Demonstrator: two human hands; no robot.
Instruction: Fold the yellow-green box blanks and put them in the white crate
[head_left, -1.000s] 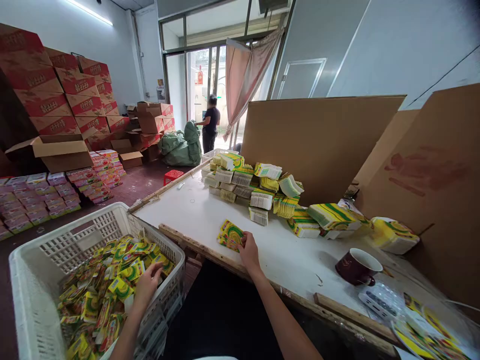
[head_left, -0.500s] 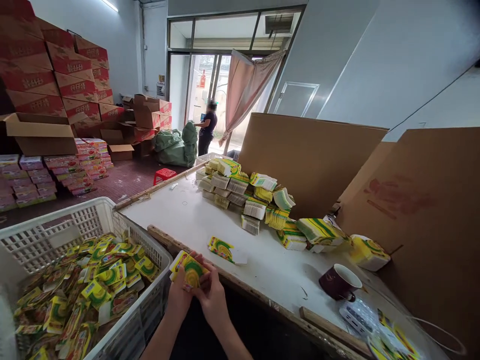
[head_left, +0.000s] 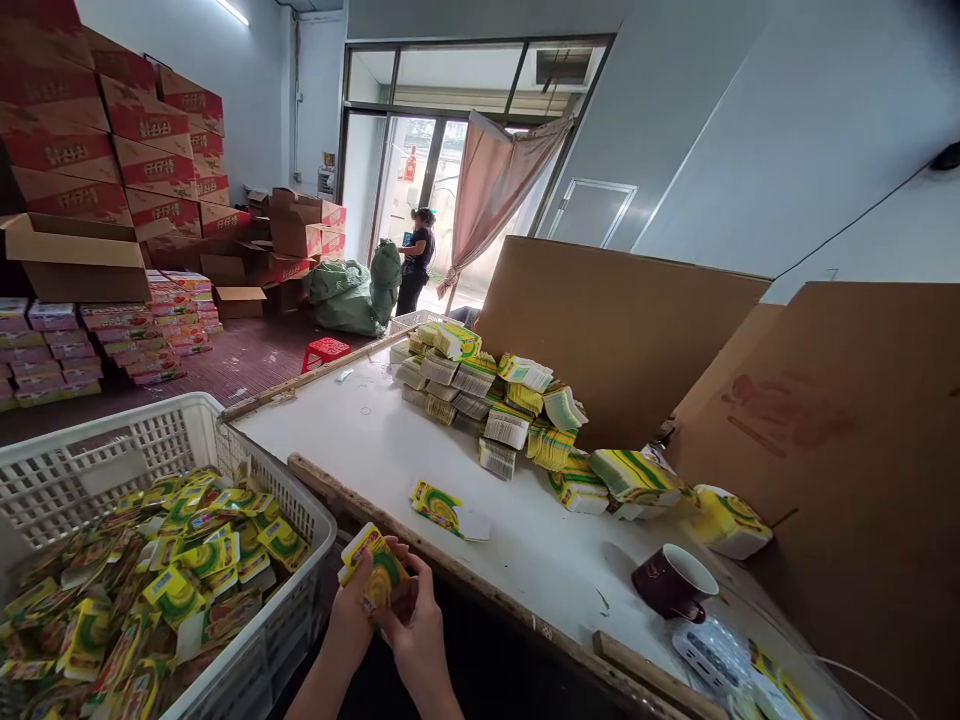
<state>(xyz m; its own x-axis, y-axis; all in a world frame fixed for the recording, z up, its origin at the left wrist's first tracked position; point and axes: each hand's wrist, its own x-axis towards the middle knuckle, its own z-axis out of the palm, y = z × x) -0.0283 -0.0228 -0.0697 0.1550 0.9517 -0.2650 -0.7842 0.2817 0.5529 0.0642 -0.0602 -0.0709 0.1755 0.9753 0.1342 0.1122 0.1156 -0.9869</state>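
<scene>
Both hands have come together since 1.0 s ago, when they were apart: the left hand (head_left: 351, 605) has left the basket (head_left: 199, 412) and the right hand (head_left: 414, 628) has let go of a card on the table (head_left: 322, 415). Against 0.5 s ago they have scarcely shifted.

Now the 2 hands hold a yellow-green packet (head_left: 375, 562) between them, just in front of the table's near wooden edge. The left hand is closed around its left side, thumb lying up along the printed face; the right hand is curled in at its lower right, thumb pressing near the corner. Whether the packet is 1 card or several cannot be told.

Just beyond the hands, the loose card (head_left: 441, 508) lies flat on the table with a white part toward its right end. To the left, the basket is heaped with similar yellow pieces (head_left: 180, 585). Farther back on the table, bundled cards (head_left: 495, 395) are piled up near a cardboard panel (head_left: 611, 325), and a dark mug (head_left: 673, 582) stands to the right, beside a clear plastic package (head_left: 711, 655).

Across the room, 1 person (head_left: 418, 262) stands by green sacks (head_left: 343, 298), near a red stool (head_left: 325, 352).
</scene>
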